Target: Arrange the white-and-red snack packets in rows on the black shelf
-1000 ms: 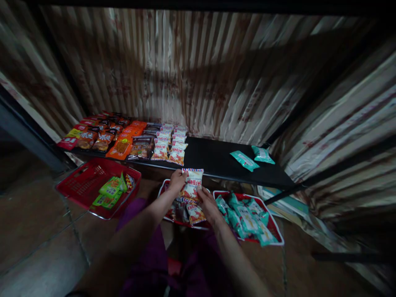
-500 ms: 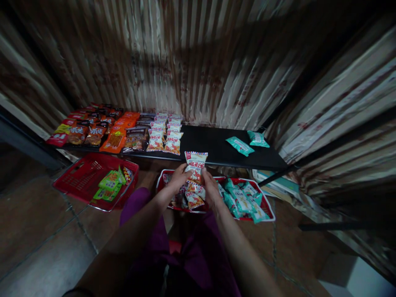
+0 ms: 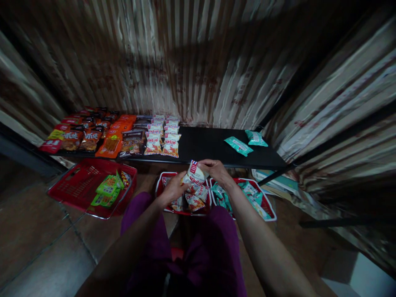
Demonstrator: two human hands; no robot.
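Note:
Above the middle red basket [image 3: 159, 187] I hold a white snack bag [image 3: 195, 173] with red print, tilted, between both hands. My left hand [image 3: 175, 187] is closed on its lower left side. At its upper right edge, the fingers of my right hand [image 3: 215, 170] pinch the bag. Beneath it, more white snack bags [image 3: 195, 202] of the same look lie in the basket. On the black shelf [image 3: 201, 144] ahead, similar white bags [image 3: 171, 145] stand in two rows. My forearm partly hides the teal packets [image 3: 252, 194] in the right basket.
Orange packets [image 3: 111, 142] and brown bags [image 3: 132, 142] fill the shelf's left part. Two teal packets [image 3: 239, 146] lie on its right part. A red basket [image 3: 74, 181] with green packets [image 3: 107, 189] stands at left on the tiled floor. A black post [image 3: 275, 175] rises at right.
The white snack bag has tipped from upright to slanted and dropped slightly. My right hand has moved up to the bag's top edge; my left hand has lowered a little.

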